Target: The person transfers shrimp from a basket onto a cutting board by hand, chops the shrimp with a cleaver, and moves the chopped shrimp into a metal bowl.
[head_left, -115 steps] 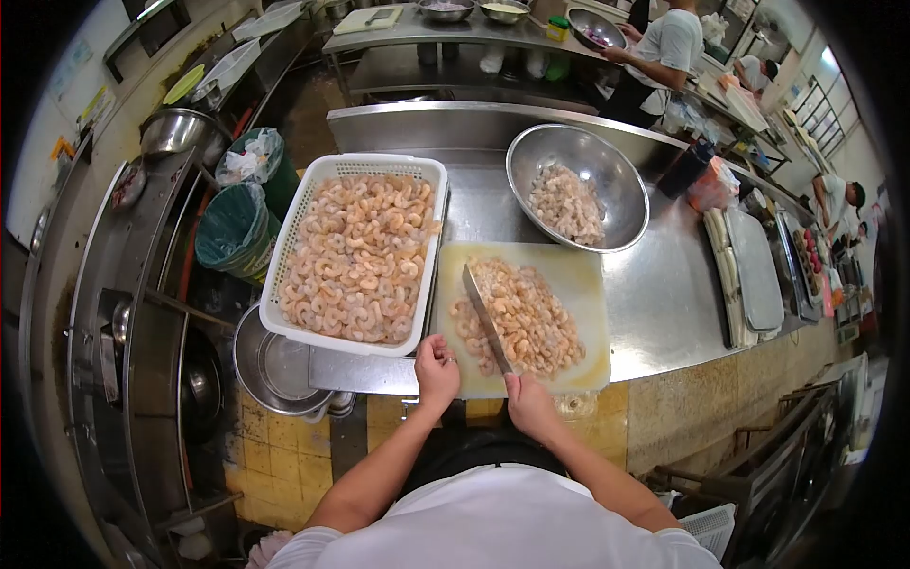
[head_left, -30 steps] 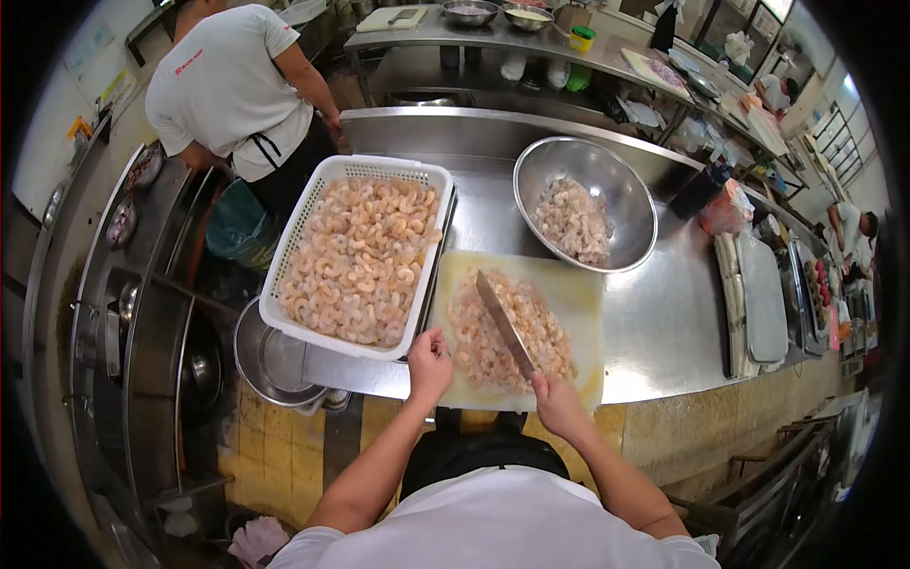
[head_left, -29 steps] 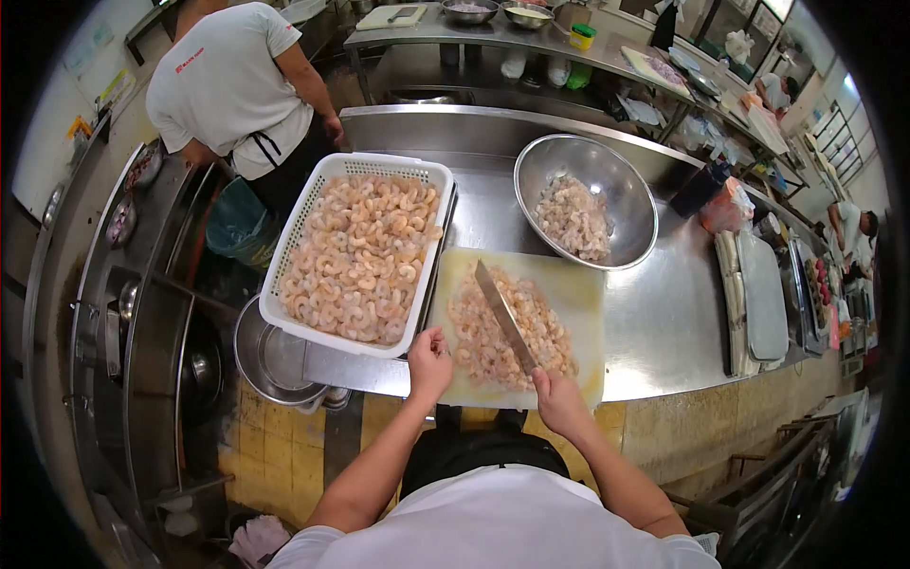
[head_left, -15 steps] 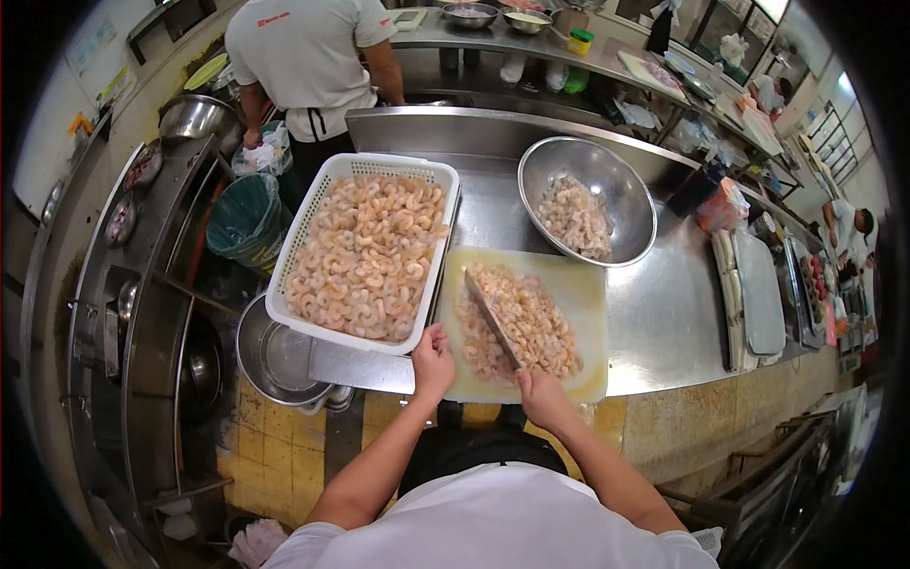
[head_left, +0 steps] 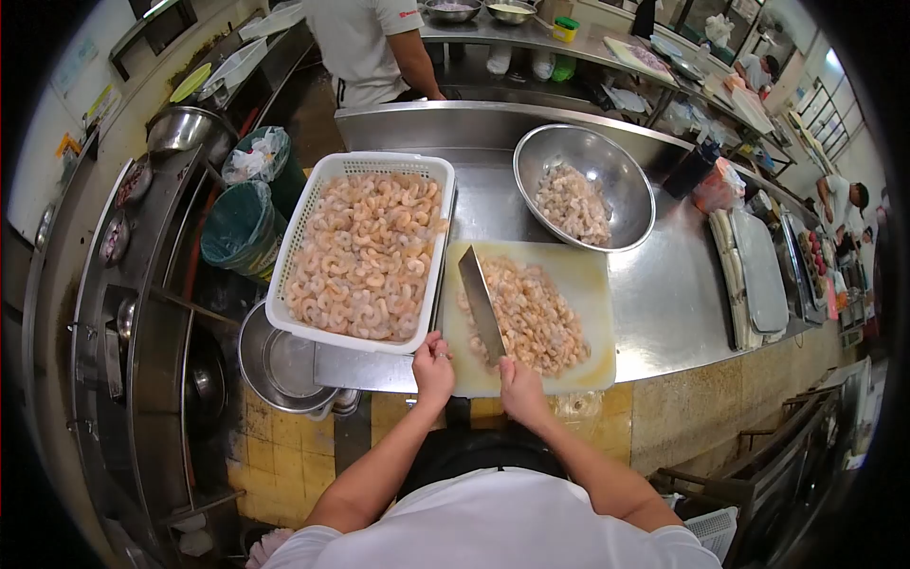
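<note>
My right hand [head_left: 520,387] is closed round the handle of a broad-bladed kitchen knife [head_left: 482,305]. Its blade stands at the left side of a heap of chopped shrimp [head_left: 536,318] on a pale cutting board [head_left: 592,270]. My left hand [head_left: 433,370] has curled fingers at the near right corner of a white plastic basket [head_left: 276,308], beside the board's left edge; what they grip is hidden. Whole peeled shrimp [head_left: 370,256] fill the basket. Behind the board, a steel bowl [head_left: 630,204] holds more chopped shrimp [head_left: 573,204].
Green-lined bins [head_left: 237,223] stand left of the steel table [head_left: 664,327]. Below the basket is a steel pot [head_left: 284,365]. Trays [head_left: 758,275] and a dark bottle [head_left: 692,169] are on the right. A co-worker in a white shirt [head_left: 365,47] stands beyond the table.
The knife has shifted to the left edge of the chopped heap, with its blade face showing more. My right hand moved slightly left. The co-worker has moved right, away from the bins.
</note>
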### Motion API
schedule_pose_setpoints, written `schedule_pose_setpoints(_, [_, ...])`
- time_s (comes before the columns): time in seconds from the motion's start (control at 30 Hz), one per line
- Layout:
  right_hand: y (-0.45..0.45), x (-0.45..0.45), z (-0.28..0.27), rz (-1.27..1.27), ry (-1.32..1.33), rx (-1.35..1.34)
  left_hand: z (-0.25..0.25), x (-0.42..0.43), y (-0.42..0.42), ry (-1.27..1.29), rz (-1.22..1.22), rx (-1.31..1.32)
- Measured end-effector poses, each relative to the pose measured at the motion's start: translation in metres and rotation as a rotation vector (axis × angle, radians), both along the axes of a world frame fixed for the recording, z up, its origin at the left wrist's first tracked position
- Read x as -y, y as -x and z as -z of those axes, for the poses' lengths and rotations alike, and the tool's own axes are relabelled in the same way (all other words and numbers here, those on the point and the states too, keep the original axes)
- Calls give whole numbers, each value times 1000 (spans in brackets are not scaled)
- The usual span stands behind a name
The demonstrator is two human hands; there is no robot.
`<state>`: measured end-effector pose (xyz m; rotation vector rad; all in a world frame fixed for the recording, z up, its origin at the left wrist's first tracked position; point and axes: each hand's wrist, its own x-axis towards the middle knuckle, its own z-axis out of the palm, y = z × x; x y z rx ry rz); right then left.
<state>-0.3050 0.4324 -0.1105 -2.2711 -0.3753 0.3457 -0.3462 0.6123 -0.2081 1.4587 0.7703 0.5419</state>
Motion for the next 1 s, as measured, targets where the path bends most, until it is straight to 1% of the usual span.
schedule_pose_setpoints(0.03, [1, -1, -14, 18, 26, -24, -2, 0, 4, -15, 12, -20])
schedule_pose_setpoints(0.13, [0, 6, -44, 94, 8, 29, -3, -1, 3, -64, 35, -28])
schedule_pose_setpoints(0.23, [10, 11, -34, 96, 20, 13, 1, -1, 4, -93, 29, 11])
schedule_pose_setpoints(0.37, [3, 17, -1, 42, 31, 5, 6, -4, -2, -114, 64, 18])
schedule_pose_setpoints(0.4, [3, 17, -13, 52, 42, -12, 10, -4, 1, -130, 82, 3])
schedule_pose_setpoints(0.5, [7, 17, -43, 76, 16, 9, -9, -1, 3, -247, 172, -60])
schedule_pose_setpoints(0.53, [8, 16, -47, 82, -1, 24, -15, -1, 2, -265, 236, -93])
schedule_pose_setpoints(0.57, [7, 17, -34, 78, 34, 8, -21, 0, 1, -282, 302, -128])
schedule_pose_setpoints(0.6, [7, 18, -9, 76, 68, -10, -27, 2, 2, -299, 372, -163])
schedule_pose_setpoints(0.7, [-5, 22, 8, 25, 115, -30, -52, 11, 3, -590, 483, -283])
schedule_pose_setpoints(0.73, [-7, 25, 9, 3, 125, -39, -61, 12, 3, -590, 560, -357])
schedule_pose_setpoints(0.83, [-23, 25, 4, -34, 117, 79, -56, 17, -4, -598, 624, -373])
schedule_pose_setpoints(0.87, [-25, 26, 0, -16, 89, 85, -49, 19, -6, -563, 611, -301])
schedule_pose_setpoints(0.93, [-22, 27, -28, 17, 33, 96, -38, 20, -10, -491, 581, -159])
schedule_pose_setpoints(1.0, [-9, 28, -66, 41, -18, 104, -39, 21, -7, -363, 431, -98])
